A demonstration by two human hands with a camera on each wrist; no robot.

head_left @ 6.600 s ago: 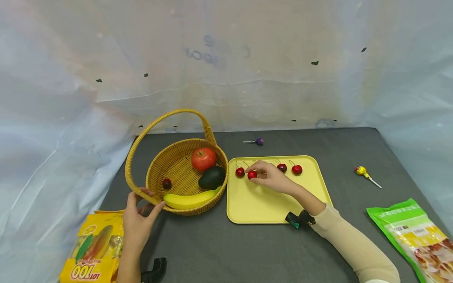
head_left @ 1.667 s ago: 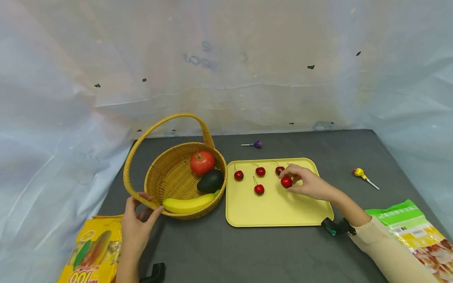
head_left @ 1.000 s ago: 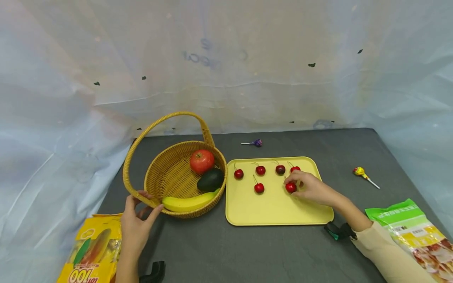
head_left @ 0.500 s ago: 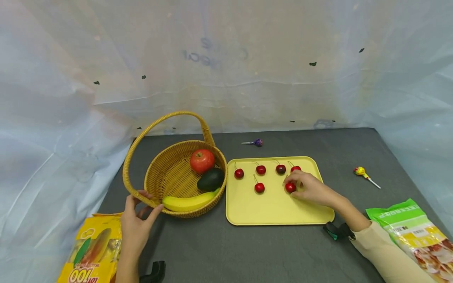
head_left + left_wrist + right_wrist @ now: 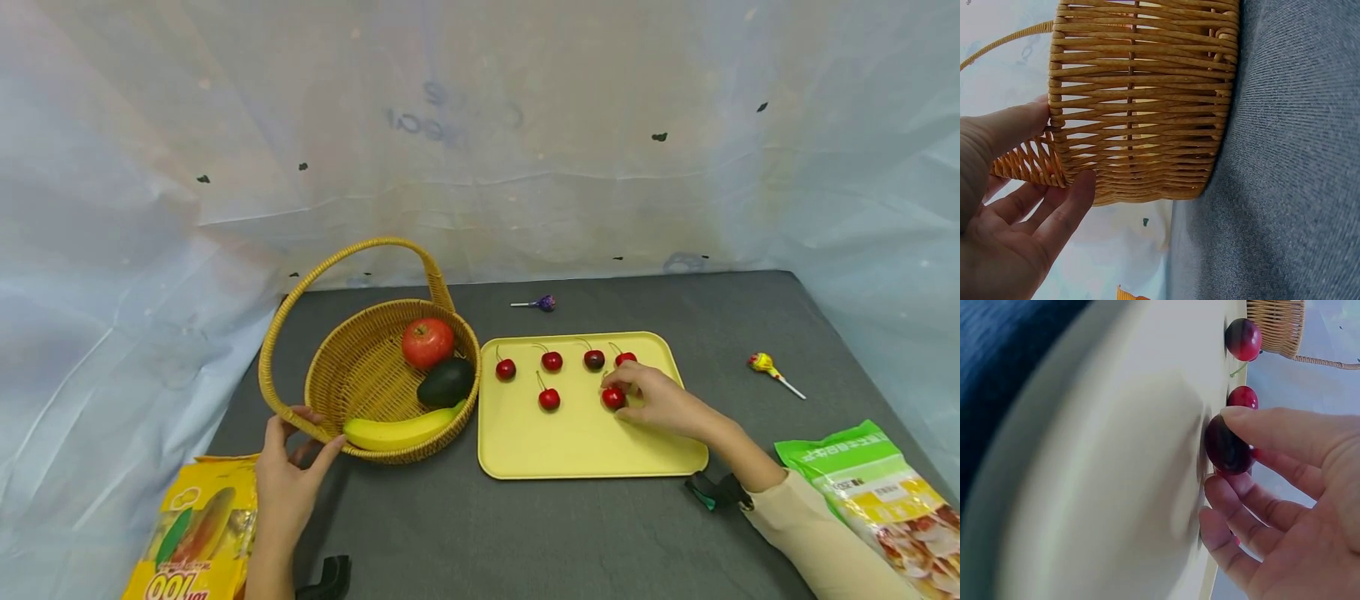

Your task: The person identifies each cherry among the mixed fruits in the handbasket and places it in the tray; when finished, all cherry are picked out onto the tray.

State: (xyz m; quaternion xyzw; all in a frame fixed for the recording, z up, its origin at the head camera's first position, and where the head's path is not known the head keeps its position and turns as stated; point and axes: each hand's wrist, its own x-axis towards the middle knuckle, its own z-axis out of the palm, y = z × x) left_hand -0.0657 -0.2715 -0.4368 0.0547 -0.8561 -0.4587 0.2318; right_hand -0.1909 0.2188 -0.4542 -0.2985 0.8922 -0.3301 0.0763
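A yellow wicker basket holds a red apple-like fruit, an avocado and a banana. My left hand grips its rim at the handle's near foot, thumb on one side and fingers on the other, as the left wrist view also shows. On the yellow tray, my right hand pinches a dark red cherry between thumb and fingers, low at the tray's surface. Left of it lies another cherry; several more, among them one cherry, form a row behind.
A purple lollipop lies behind the tray, and a yellow lollipop to its right. At front left is a yellow snack bag; a green and yellow bag lies at front right. Plastic sheeting encloses the dark table.
The small cherry in the basket 6.6 s ago is gone from there. My right hand has moved right along the tray and lowered a cherry into a front row. My left hand stays on the basket.
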